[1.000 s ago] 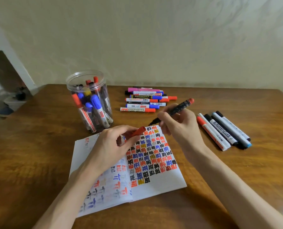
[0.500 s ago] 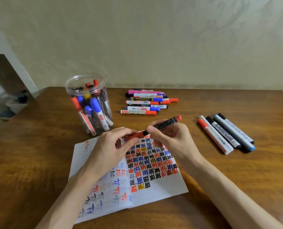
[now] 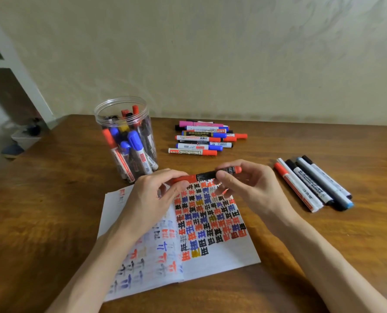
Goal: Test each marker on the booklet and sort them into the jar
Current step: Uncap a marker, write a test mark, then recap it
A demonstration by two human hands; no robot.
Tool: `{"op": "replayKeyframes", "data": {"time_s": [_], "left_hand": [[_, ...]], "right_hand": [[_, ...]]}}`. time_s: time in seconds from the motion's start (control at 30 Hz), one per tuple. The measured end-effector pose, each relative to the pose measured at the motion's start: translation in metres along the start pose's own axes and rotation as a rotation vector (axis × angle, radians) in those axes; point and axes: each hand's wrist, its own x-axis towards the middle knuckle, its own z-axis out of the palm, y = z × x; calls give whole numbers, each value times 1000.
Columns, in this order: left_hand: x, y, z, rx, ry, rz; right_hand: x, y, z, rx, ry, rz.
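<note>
Both hands are up over the booklet (image 3: pixel 210 263), and the marker (image 3: pixel 207 175) lies level between them, clear of the page. The left hand (image 3: pixel 151 199) pinches its red cap end between thumb and forefinger, while the right hand (image 3: pixel 253 188) pinches the black barrel with thumb and curled fingers, the red tail poking out past them. Cap and barrel meet in one straight line. The booklet lies open on the table (image 3: pixel 41 211), its right page full of red, blue and black marks. The jar (image 3: pixel 111 109) stands upright behind the left hand, packed with markers. A pile (image 3: pixel 199 138) lies further back, and five more (image 3: pixel 312 184) sit side by side to the right.
</note>
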Motion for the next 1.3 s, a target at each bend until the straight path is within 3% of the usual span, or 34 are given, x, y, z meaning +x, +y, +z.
{"op": "replayKeyframes", "data": {"time_s": [0.2, 0.37, 0.63, 0.83, 0.97, 1.13, 1.3], "left_hand": [[1, -2, 2, -5, -12, -12], [5, 2, 3, 32, -68, 11], [12, 4, 12, 1, -125, -121], [35, 9, 15, 179, -209, -122], [57, 14, 19, 235, -202, -126], [83, 6, 36, 416, -101, -108], [97, -13, 50, 714, -159, -113]], "right_hand": [[3, 6, -8, -137, -90, -34], [4, 13, -3, -627, -140, -138], [6, 9, -8, -821, -103, -246], [17, 14, -52, -985, 287, -30], [17, 21, -70, -1113, 412, 102], [15, 19, -81, -1184, 419, 211], [15, 22, -86, -1182, 401, 219]]}}
